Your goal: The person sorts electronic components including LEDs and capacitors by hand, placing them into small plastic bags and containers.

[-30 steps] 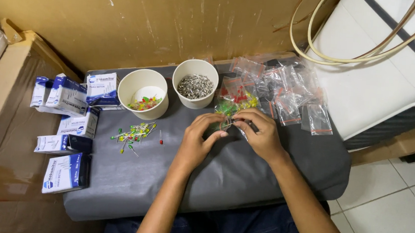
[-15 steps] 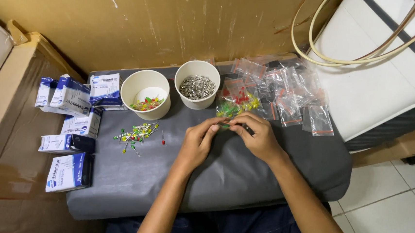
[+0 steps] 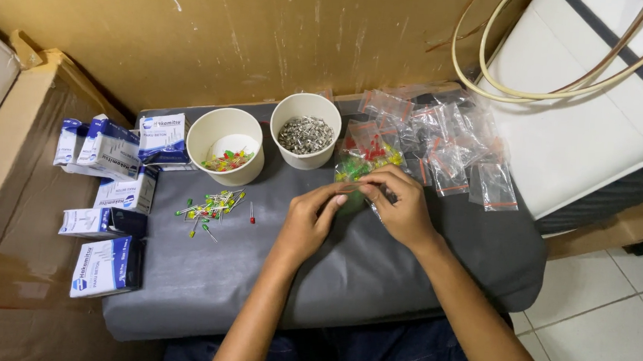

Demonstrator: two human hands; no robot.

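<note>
two cups stand behind the loose leds, boxes left, bags right.

A small clear plastic bag was pinched between the fingertips of both hands above the grey cushioned surface, right of centre and toward the far side. It was crumpled and partly hidden by the fingers. Green, yellow and red pieces showed through its film, just near of a heap of similar bags.

Makeshift home workspace, grey padded surface on tiled floor, cardboard walls, paper cups of small parts
</note>
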